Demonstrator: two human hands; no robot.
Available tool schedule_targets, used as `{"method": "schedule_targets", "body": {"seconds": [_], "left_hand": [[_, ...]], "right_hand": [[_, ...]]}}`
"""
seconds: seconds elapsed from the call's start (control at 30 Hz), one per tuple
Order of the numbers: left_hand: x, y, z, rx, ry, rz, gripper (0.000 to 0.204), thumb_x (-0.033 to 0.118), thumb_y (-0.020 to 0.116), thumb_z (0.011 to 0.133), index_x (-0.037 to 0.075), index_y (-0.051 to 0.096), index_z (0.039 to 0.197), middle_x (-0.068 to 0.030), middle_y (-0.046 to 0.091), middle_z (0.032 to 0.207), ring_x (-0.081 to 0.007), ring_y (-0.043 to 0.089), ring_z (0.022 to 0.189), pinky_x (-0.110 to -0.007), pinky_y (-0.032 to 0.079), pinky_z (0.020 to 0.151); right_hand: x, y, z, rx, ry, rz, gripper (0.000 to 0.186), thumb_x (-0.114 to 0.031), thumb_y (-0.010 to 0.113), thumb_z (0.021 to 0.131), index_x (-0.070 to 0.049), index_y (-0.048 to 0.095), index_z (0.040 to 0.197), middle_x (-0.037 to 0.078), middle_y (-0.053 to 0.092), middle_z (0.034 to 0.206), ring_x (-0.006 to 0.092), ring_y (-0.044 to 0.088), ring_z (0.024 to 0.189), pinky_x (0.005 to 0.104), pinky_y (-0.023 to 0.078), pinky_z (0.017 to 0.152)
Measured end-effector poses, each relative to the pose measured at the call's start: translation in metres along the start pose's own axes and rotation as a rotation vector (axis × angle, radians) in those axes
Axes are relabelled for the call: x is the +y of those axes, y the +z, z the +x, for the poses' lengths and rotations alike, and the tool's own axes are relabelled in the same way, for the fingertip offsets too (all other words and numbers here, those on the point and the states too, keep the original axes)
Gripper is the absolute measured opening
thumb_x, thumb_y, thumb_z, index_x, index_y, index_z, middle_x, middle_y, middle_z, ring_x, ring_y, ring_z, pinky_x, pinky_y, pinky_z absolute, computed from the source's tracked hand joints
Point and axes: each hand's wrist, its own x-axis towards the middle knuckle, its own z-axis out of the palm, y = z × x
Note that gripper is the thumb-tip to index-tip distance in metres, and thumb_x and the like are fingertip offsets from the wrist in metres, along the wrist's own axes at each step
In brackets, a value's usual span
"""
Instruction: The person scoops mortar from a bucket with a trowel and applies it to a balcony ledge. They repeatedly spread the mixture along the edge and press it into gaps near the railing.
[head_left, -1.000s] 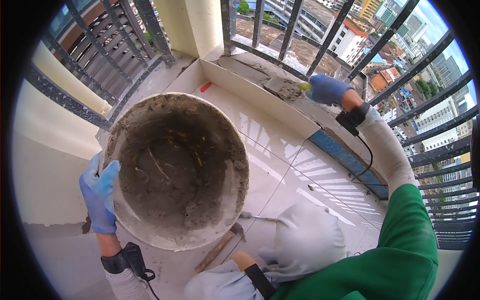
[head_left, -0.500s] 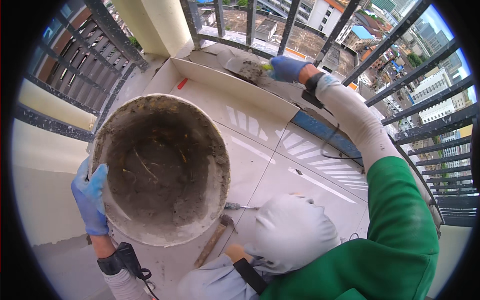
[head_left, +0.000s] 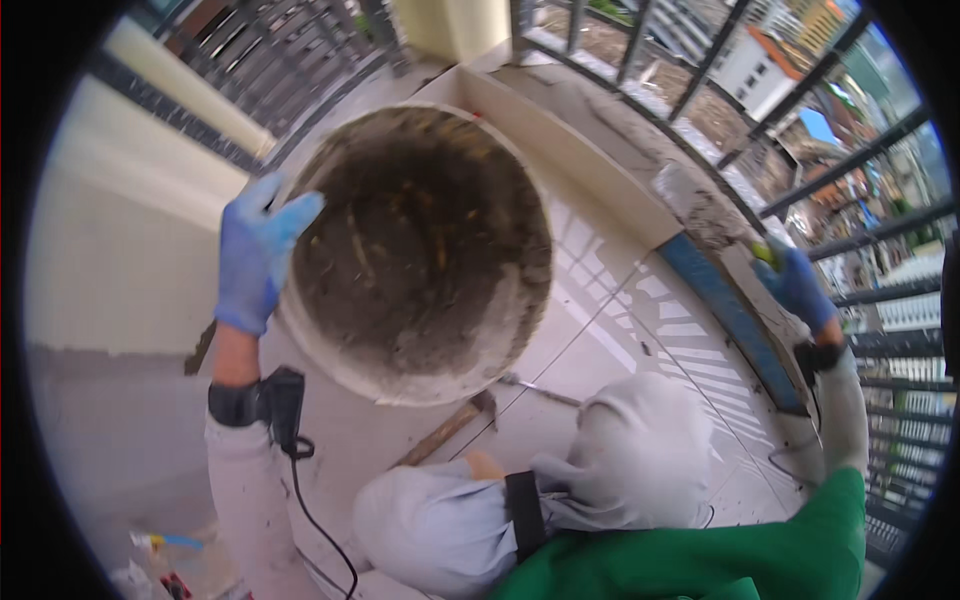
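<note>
My left hand (head_left: 252, 262), in a blue glove, grips the left rim of a large round bucket (head_left: 330, 365), with fingers over its edge. Grey-brown mortar (head_left: 400, 250) coats the bucket's inside and bottom. At the right, my gloved right hand (head_left: 803, 292) is closed round the yellow-green handle of a trowel (head_left: 690, 195). Mortar covers the trowel's blade, which is over the rough ledge (head_left: 610, 120) beside the railing. Motion blurs the blade's edge, so I cannot tell whether it touches the ledge.
A hammer (head_left: 440, 432) and a thin metal-shafted tool (head_left: 545, 393) lie on the tiled floor below the bucket. An upright tile strip (head_left: 570, 160) and a blue strip (head_left: 730, 320) border the ledge. Metal railings (head_left: 790, 90) stand beyond it. Small items (head_left: 175, 542) lie at lower left.
The view has turned, and the bucket sits higher and further right in the picture. My right hand with the trowel has moved right and down along the ledge. My left hand stays on the rim.
</note>
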Motion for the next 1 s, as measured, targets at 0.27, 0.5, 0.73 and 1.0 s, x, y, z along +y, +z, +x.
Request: {"method": "schedule_targets", "body": {"seconds": [0.27,0.5,0.73,1.0], "left_hand": [[0.003,0.026,0.006,-0.028,-0.039,0.012,0.033,0.026,0.076,0.087,-0.006,0.067,0.09,-0.0102,0.059,0.072,-0.0122,0.051,0.063,-0.033,0.047,0.062],[0.045,0.034,-0.016,-0.064,-0.074,-0.063,0.037,0.025,0.076,0.088,-0.004,0.07,0.109,-0.0085,0.066,0.077,-0.0122,0.055,0.06,-0.03,0.048,0.06],[0.039,0.041,-0.057,0.016,-0.098,-0.162,0.041,0.019,0.074,0.09,-0.007,0.068,0.121,-0.0103,0.073,0.097,-0.0103,0.063,0.079,-0.028,0.053,0.071],[0.028,0.015,-0.075,0.09,-0.163,-0.236,0.042,0.014,0.072,0.09,-0.008,0.066,0.126,-0.0097,0.073,0.106,-0.0126,0.064,0.091,-0.029,0.053,0.087]], "right_hand": [[-0.201,-0.013,0.033,-0.202,-0.54,0.172,0.037,-0.006,0.065,0.088,-0.005,0.062,0.125,0.019,0.069,0.085,0.0346,0.069,0.07,0.0408,0.054,0.064],[-0.317,0.089,0.125,-0.279,-0.835,-0.034,0.027,-0.013,0.064,0.087,-0.007,0.075,0.11,0.02,0.071,0.081,0.0423,0.072,0.082,0.0482,0.059,0.07],[-0.374,0.2,0.127,-0.58,-0.901,0.081,0.028,-0.019,0.062,0.086,-0.005,0.074,0.107,0.02,0.073,0.092,0.0437,0.071,0.088,0.0472,0.058,0.076],[-0.421,0.152,0.111,-0.749,-0.667,0.237,0.027,-0.018,0.06,0.085,0.001,0.075,0.097,0.026,0.072,0.093,0.0444,0.071,0.091,0.0486,0.057,0.081]]}}
